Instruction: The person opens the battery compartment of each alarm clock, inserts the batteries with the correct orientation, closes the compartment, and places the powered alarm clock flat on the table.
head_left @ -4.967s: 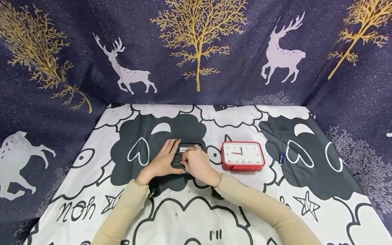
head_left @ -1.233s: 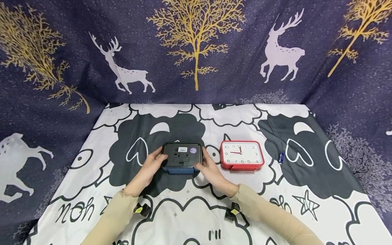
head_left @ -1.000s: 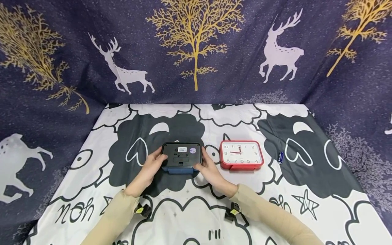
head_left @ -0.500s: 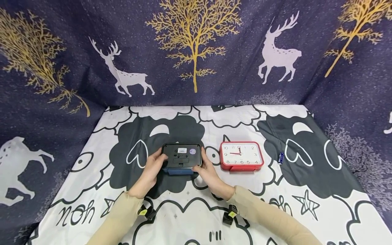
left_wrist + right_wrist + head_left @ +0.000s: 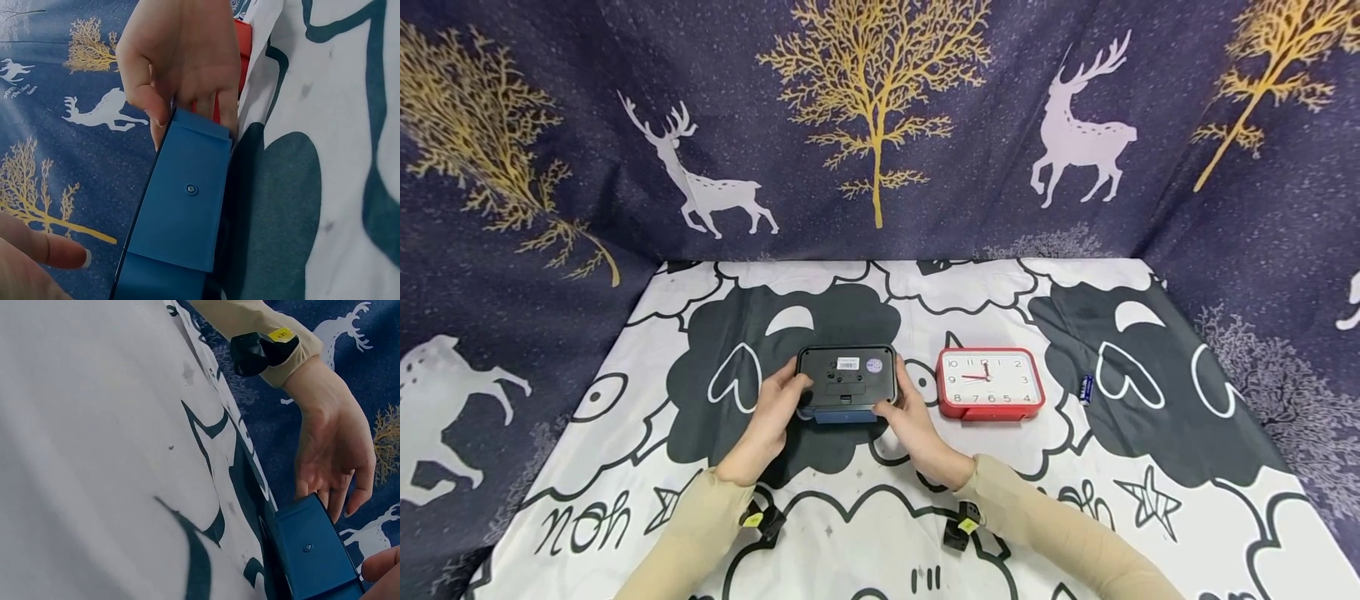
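Note:
A blue alarm clock [image 5: 846,379] lies face down, its black back upward with a barcode label, a round purple sticker, small knobs and a battery cover [image 5: 846,389] in place. My left hand [image 5: 767,422] holds its left side, thumb on the edge of the back. At the other side my right hand [image 5: 920,431] grips the near right corner, thumb at the front edge. The left wrist view shows the clock's blue base [image 5: 181,181] with a small screw, between both hands. From the right wrist, the same blue base [image 5: 315,550] appears low in view.
A red alarm clock [image 5: 991,383] lies face up to the right of the blue one. Farther right is a small blue battery [image 5: 1086,389] on the patterned cloth [image 5: 880,533]. A dark curtain [image 5: 715,150] with deer and trees hangs behind the table.
Five seconds ago my right fingers were on the clock's back while my left hand steadied it. Now both hands hold its sides. Over the last second the clock has only tilted slightly.

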Action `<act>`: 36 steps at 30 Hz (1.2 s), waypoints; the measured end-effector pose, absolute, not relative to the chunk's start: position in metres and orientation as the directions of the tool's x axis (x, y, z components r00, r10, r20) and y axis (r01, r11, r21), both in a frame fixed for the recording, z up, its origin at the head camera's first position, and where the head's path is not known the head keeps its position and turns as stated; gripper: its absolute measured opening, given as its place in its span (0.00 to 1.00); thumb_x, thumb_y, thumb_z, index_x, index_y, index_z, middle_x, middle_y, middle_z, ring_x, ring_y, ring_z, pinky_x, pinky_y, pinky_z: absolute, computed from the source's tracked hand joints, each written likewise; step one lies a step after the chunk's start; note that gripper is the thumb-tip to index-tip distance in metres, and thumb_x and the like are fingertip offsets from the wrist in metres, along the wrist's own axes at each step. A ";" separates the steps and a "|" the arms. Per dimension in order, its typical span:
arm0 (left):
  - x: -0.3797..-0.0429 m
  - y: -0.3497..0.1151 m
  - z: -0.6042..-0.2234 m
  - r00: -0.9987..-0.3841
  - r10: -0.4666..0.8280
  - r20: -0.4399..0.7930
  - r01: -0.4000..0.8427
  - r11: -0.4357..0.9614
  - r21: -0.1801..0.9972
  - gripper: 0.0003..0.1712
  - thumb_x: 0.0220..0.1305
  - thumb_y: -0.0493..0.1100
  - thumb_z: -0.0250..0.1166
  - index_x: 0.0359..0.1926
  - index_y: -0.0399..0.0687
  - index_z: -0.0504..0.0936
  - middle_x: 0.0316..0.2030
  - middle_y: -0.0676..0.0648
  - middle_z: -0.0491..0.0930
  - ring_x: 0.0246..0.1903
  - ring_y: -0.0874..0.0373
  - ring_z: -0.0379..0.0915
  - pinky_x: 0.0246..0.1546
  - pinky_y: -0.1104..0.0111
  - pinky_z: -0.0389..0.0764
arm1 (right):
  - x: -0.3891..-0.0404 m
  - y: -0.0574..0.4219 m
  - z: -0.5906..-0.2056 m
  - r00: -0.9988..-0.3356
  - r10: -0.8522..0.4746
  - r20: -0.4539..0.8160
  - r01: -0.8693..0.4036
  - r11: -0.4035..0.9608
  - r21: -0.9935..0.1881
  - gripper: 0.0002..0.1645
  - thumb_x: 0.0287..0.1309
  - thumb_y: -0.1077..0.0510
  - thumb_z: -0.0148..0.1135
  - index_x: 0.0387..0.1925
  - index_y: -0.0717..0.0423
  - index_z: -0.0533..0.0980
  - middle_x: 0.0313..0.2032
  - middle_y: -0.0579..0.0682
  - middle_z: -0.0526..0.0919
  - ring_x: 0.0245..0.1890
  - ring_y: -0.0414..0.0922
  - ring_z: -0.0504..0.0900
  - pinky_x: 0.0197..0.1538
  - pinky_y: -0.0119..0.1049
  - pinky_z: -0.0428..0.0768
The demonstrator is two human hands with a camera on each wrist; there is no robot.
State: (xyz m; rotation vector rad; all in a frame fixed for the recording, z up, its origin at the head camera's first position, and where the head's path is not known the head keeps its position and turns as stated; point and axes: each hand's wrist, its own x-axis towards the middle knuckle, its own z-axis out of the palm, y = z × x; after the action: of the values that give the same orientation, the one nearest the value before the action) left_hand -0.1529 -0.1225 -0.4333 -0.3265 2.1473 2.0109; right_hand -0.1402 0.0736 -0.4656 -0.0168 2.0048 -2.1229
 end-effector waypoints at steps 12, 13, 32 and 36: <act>-0.152 -0.123 -0.429 -0.964 -0.028 -0.265 -0.266 0.045 0.963 0.37 0.62 0.33 0.49 0.73 0.36 0.54 0.74 0.40 0.54 0.75 0.48 0.43 0.74 0.57 0.46 | -0.139 0.076 -0.459 -0.980 -0.160 -0.115 0.124 -0.046 -0.991 0.54 0.52 0.71 0.50 0.77 0.48 0.41 0.77 0.46 0.44 0.74 0.46 0.51 0.61 0.34 0.63; -0.152 -0.123 -0.429 -0.963 -0.032 -0.267 -0.268 0.047 0.962 0.36 0.63 0.33 0.49 0.73 0.36 0.54 0.74 0.40 0.54 0.75 0.48 0.43 0.74 0.57 0.46 | -0.139 0.076 -0.459 -0.980 -0.161 -0.113 0.122 -0.047 -0.991 0.54 0.52 0.71 0.50 0.77 0.48 0.41 0.77 0.45 0.44 0.74 0.45 0.51 0.59 0.32 0.63; -0.151 -0.121 -0.428 -0.967 -0.051 -0.249 -0.251 0.021 0.968 0.33 0.65 0.34 0.47 0.72 0.33 0.58 0.68 0.34 0.63 0.68 0.45 0.56 0.69 0.55 0.56 | -0.128 0.075 -0.446 -0.990 -0.140 0.005 -0.009 0.024 -1.000 0.50 0.57 0.69 0.53 0.77 0.46 0.45 0.77 0.49 0.47 0.74 0.49 0.54 0.66 0.38 0.66; -0.150 -0.119 -0.426 -0.962 -0.064 -0.266 -0.268 0.028 0.963 0.32 0.65 0.35 0.47 0.70 0.33 0.60 0.63 0.32 0.68 0.60 0.46 0.64 0.62 0.58 0.63 | -0.122 0.074 -0.443 -0.994 -0.111 0.027 -0.043 0.141 -0.989 0.50 0.57 0.67 0.55 0.77 0.45 0.46 0.75 0.52 0.51 0.72 0.51 0.54 0.70 0.52 0.58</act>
State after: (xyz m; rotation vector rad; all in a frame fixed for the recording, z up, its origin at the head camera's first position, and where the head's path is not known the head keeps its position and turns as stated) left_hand -0.1503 -0.1186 -0.4260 -0.3498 2.1406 2.0628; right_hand -0.1225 0.0736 -0.4433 -0.1567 2.3332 -2.0192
